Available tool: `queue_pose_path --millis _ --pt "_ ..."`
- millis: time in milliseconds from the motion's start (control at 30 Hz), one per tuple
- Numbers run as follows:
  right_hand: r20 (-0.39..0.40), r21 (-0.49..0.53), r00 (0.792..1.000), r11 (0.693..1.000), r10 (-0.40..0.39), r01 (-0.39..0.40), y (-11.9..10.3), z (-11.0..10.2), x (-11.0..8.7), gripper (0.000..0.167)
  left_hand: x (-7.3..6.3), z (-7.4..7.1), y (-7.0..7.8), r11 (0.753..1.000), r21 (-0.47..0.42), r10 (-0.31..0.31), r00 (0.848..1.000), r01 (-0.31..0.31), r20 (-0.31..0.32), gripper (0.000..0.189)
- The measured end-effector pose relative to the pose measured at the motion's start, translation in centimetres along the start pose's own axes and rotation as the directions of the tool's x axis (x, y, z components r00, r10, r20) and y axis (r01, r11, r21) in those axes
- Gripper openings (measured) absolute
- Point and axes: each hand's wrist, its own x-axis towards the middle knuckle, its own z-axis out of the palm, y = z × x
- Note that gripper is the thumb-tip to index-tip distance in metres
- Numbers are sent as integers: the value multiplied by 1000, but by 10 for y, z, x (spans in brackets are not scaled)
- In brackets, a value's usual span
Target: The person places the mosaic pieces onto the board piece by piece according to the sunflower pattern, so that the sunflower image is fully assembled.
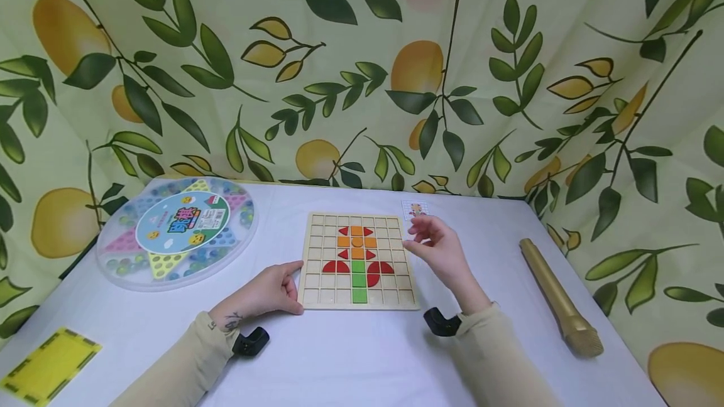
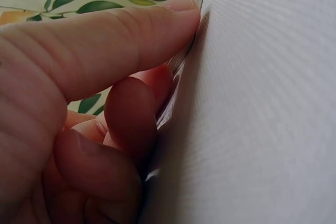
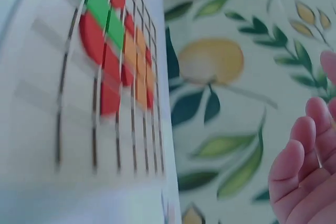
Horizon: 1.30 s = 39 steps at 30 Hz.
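A wooden grid board (image 1: 334, 297) lies flat in the middle of the table. Its cells carry a flower-like figure of coloured tiles: orange squares (image 1: 356, 230), green squares (image 1: 359, 296), red triangles and red quarter-round tiles (image 1: 372, 279). My left hand (image 1: 263, 291) holds the board's near left corner, thumb at the corner and index finger against the left edge; the other fingers are bent beneath, as the left wrist view shows. Beyond the board's right edge hovers my right hand (image 1: 444, 256), fingers loosely bent with nothing between them. A small picture card (image 1: 408, 207) lies just behind it.
At the left sits a round Chinese checkers set (image 1: 181, 222) with marbles under a clear lid. A yellow rectangular piece (image 1: 51, 366) lies at the near left. Toward the right edge rests a gold microphone (image 1: 557, 294). A leaf-patterned curtain (image 1: 351, 112) hangs behind the table.
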Motion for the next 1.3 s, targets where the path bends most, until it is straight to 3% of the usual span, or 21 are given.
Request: queue_pose_path --millis 133,300,467,600,733,1033,1300 --pt "-103 10 988 993 118 -118 16 -27 -15 44 -1 0 0 1000 -6 4 1000 -4 1 96" --pt "-160 -16 951 962 265 -271 32 -51 -28 48 -1 0 -1 1000 -13 11 1000 -11 6 96" --pt "-143 -114 915 912 378 -394 48 -66 -33 51 -1 0 -2 1000 -2 11 1000 -11 0 96" --pt "-102 -196 870 848 482 -492 57 -72 -35 51 -1 0 -2 1000 3 16 1000 -16 -1 96" --pt "-54 -294 836 791 546 -536 63 -74 -36 46 -1 0 -2 1000 0 19 1000 -19 1 96" --pt "-20 -436 838 750 545 -498 67 -67 -32 31 0 1 -3 1000 5 21 1000 -21 -2 96" --pt "-7 -529 864 731 504 -431 69 -62 -29 19 -1 1 -1 1000 -9 13 1000 -14 -7 96"
